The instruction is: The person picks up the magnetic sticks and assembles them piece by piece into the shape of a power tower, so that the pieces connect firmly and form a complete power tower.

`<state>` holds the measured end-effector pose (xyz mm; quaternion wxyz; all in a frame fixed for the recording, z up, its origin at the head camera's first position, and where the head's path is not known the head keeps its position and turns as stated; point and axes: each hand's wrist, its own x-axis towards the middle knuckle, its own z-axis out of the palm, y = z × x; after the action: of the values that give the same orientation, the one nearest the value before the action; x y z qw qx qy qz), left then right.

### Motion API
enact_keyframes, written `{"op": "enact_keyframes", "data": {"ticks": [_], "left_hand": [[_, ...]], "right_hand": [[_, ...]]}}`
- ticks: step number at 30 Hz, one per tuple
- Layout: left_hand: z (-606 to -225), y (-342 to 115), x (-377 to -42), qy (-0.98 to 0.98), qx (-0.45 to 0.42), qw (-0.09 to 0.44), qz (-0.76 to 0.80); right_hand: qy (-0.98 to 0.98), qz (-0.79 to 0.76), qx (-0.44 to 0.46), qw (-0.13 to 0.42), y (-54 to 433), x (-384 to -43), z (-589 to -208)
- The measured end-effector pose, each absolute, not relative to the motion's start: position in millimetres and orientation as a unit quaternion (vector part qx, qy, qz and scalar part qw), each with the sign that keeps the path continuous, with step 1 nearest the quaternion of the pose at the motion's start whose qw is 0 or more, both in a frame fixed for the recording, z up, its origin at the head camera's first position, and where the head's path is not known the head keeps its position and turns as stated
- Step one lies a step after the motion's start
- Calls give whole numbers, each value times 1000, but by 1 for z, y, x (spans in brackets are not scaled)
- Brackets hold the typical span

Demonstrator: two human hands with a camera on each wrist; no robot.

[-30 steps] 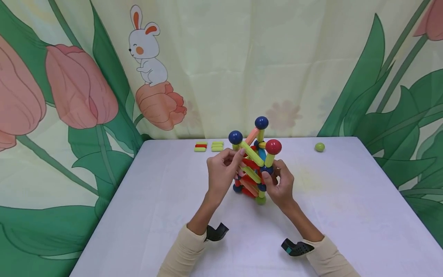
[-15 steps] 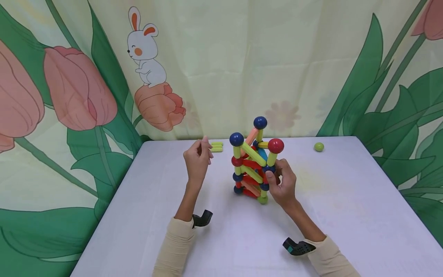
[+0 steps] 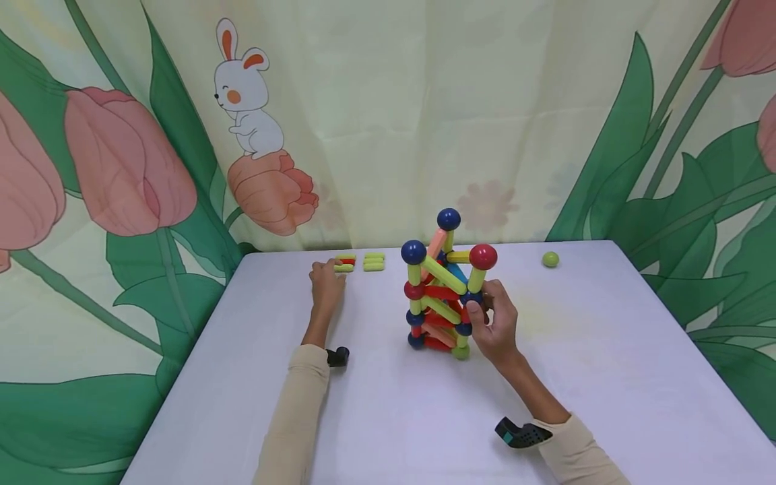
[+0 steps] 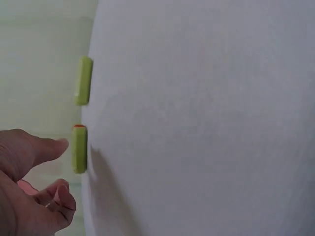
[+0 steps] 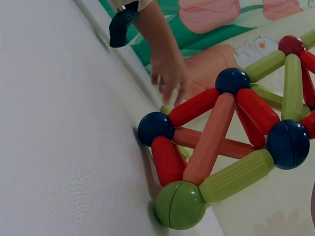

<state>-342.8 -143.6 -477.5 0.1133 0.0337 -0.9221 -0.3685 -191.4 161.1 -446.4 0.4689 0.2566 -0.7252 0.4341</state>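
Note:
A tower of magnetic rods and balls (image 3: 441,292) in green, red, orange, yellow and blue stands on the table. My right hand (image 3: 498,330) grips its right side near a dark blue ball, thumb in front; the other fingers are partly hidden. At the table's back left, my left hand (image 3: 327,286) is over the near end of a small group of rods, green with a red one (image 3: 348,261) between. In the left wrist view, its thumb and fingers are apart beside a green rod (image 4: 79,150), with nothing between them.
A second group of green rods (image 3: 374,263) lies just right of the first, near the table's back edge. One green ball (image 3: 550,259) is at the back right. Behind the table (image 3: 376,417) hangs a curtain (image 3: 388,135) printed with tulips and a rabbit.
My left hand has left the tower's upper left and moved left and back to the rods by the far edge. The right hand keeps its grip on the tower, which stays nearly still.

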Motion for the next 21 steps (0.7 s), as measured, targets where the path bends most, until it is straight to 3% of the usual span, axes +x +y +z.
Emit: {"op": "enact_keyframes", "data": {"ticks": [6, 12, 21], "left_hand": [[-486, -154, -352, -936, 20, 55, -346], [-485, -159, -357, -948, 14, 37, -317], [-458, -158, -346, -973, 6, -23, -232]], "right_hand": [[-714, 443, 255, 478, 161, -194, -446], [-714, 446, 253, 476, 162, -195, -448], [-715, 449, 250, 475, 161, -194, -447]]}}
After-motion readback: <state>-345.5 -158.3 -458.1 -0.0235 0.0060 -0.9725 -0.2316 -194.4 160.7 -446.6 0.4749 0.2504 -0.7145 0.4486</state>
